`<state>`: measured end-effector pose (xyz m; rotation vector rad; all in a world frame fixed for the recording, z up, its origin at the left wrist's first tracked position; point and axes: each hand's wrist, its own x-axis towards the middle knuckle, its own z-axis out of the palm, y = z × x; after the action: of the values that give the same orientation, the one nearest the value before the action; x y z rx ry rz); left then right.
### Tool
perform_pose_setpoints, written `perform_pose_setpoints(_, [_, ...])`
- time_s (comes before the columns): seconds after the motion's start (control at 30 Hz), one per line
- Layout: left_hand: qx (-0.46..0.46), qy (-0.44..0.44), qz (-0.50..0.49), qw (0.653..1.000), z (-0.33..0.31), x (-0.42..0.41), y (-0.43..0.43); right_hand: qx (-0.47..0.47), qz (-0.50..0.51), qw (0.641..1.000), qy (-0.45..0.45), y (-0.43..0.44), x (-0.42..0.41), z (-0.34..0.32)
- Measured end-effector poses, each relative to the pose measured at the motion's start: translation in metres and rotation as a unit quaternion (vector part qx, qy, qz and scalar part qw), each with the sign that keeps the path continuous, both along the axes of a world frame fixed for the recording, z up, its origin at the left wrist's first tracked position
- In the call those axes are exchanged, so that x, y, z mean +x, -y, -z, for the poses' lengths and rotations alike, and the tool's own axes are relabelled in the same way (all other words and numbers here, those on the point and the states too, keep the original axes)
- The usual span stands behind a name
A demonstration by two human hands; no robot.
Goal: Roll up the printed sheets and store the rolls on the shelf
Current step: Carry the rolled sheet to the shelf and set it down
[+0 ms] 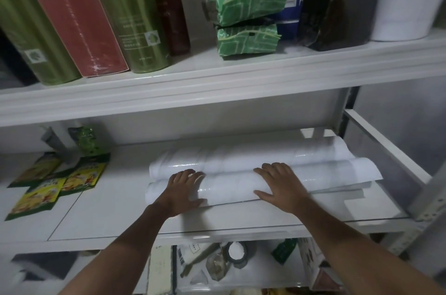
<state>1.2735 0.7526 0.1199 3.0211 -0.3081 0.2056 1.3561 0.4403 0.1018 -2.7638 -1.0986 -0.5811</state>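
Shelf: a white middle shelf (115, 210) of a storage rack, seen from above; it is the landmark for everything below.
Rolls: two white rolls of sheets lie side by side on the shelf's right half, the rear roll (241, 157) touching the front roll (229, 189), whose outer flap looks loose at its right end.
Left hand (184, 192): fingers spread flat, pressing the front roll's left part.
Right hand (281, 187): fingers spread flat on its middle.
Packets: green and yellow packets (52, 186) on the shelf's left side.
Progress: rolling looks done; both rolls seem stored, only settling left.
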Motion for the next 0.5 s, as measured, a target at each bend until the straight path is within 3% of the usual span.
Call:
perform_pose_setpoints(0.23, [0.045,0.019,-0.018,0.999,0.002,-0.010,0.007,-0.034,-0.007,0.999,0.012,0.004,-0.009,-0.006])
perform_pose_setpoints(0.4, [0.008,-0.062,-0.027,0.998,-0.010,-0.018,0.011,-0.056,0.004,0.998,-0.018,0.004,-0.013,-0.006])
perform_pose_setpoints(0.5, [0.034,-0.099,-0.047,0.993,-0.014,-0.014,0.016,-0.086,0.017,0.996,-0.027,0.003,-0.011,-0.005])
